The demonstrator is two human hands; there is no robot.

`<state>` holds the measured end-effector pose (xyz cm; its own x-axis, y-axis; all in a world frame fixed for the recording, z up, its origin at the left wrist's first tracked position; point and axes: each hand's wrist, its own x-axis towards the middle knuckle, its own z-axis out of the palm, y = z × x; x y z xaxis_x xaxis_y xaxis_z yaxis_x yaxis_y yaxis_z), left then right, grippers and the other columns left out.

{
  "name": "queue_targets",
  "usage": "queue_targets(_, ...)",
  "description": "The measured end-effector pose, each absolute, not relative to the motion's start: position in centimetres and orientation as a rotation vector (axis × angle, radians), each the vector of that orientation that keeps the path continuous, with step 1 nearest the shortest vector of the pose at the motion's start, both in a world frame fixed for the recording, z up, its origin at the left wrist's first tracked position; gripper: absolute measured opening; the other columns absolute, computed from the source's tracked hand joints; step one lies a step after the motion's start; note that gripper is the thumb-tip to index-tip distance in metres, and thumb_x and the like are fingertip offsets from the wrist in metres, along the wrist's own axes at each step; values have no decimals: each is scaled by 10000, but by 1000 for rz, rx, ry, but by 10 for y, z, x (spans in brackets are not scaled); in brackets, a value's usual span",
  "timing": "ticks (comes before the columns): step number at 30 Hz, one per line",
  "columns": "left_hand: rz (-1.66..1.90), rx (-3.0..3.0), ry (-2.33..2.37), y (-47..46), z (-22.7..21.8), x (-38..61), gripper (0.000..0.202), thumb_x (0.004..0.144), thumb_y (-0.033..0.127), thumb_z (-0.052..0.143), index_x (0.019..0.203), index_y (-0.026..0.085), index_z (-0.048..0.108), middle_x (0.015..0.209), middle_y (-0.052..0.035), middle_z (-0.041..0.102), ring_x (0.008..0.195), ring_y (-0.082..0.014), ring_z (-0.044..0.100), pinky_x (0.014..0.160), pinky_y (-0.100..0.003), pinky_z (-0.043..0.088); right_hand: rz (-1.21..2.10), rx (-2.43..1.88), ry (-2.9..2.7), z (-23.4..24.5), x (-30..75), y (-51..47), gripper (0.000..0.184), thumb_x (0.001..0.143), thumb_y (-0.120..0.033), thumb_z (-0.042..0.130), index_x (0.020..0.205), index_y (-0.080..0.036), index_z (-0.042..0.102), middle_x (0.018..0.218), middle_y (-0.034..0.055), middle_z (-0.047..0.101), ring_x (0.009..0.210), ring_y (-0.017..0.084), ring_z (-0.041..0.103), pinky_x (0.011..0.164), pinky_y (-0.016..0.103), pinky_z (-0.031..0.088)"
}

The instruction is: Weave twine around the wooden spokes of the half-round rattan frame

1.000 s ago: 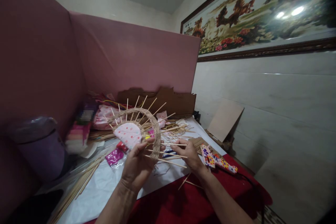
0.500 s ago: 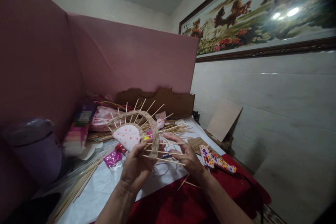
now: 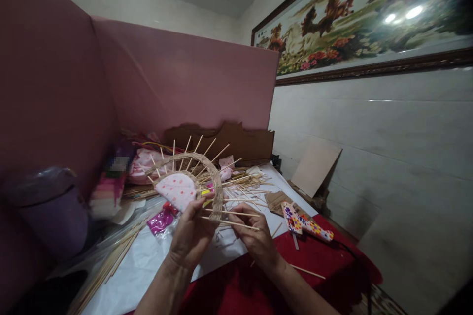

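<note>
My left hand [image 3: 194,238] grips the lower end of a half-round woven frame [image 3: 217,184], thumb on the near side. Thin wooden sticks radiate out through its braided band. At the frame's centre sits a half-disc of white cloth with pink dots [image 3: 175,190]. By the band's lower end, my right hand [image 3: 258,243] is closed, thumb and fingers pinched together among the lowest sticks. What lies between those fingertips is too small to make out. A flower-patterned glue gun [image 3: 306,226] lies right of my right hand.
Loose sticks [image 3: 118,256] lie at the left on white sheeting. A purple packet [image 3: 160,221] is beside the frame. Behind are dotted cloth [image 3: 144,163] and torn cardboard [image 3: 221,135]. A purple bin [image 3: 48,211] stands left. Red cloth [image 3: 221,285] covers the near edge.
My right hand has moved down and slightly left, its fingers going from spread to pinched. The frame has shifted slightly left, still in my left hand.
</note>
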<state>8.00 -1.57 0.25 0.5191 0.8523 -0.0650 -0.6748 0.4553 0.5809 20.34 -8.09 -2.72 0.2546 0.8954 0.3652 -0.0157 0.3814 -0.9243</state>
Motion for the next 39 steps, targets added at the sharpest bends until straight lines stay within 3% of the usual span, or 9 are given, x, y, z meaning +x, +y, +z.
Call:
queue_targets(7,959,571,394,-17,3,81,209,788,138,496,757,97,698,756,-105,718,670,-165,659,647,-254,538,840,-959,-1093,-33,196,-85,269,807,-417,616,699,-183,539,516,-66,392,451,67,287,430,206,238)
queue_targets(13,992,609,325,-18,-2,84,148,753,100,574,848,109,687,837,-89,727,742,-156,667,725,-246,537,837,-925,-1000,-35,192,-81,232,778,-395,647,761,-172,583,506,-75,376,427,59,268,403,200,218)
queue_targets(19,959,678,215,-23,-2,86,324,697,-5,614,967,167,661,869,-38,725,832,-158,668,813,-255,505,760,-968,-951,-36,190,-79,249,749,-415,646,752,-172,591,515,-64,405,424,64,290,391,204,230)
queue_targets(23,916,760,228,-22,-6,87,187,738,72,629,907,125,690,908,-74,721,873,-191,657,854,-295,481,704,-1015,-935,-38,190,-79,253,734,-407,646,781,-159,628,512,-57,419,429,72,313,395,209,248)
queue_targets(28,890,851,310,-19,-10,85,126,778,167,630,844,109,720,920,-90,722,887,-194,647,850,-283,466,715,-1011,-938,-38,190,-80,210,737,-358,637,810,-161,646,517,-58,431,440,71,319,407,204,257)
queue_targets(39,887,816,330,-22,-4,85,146,747,173,662,864,113,725,815,-68,728,749,-157,644,714,-242,468,710,-942,-907,-37,186,-84,190,743,-350,661,797,-168,659,489,-64,417,424,66,303,411,208,265)
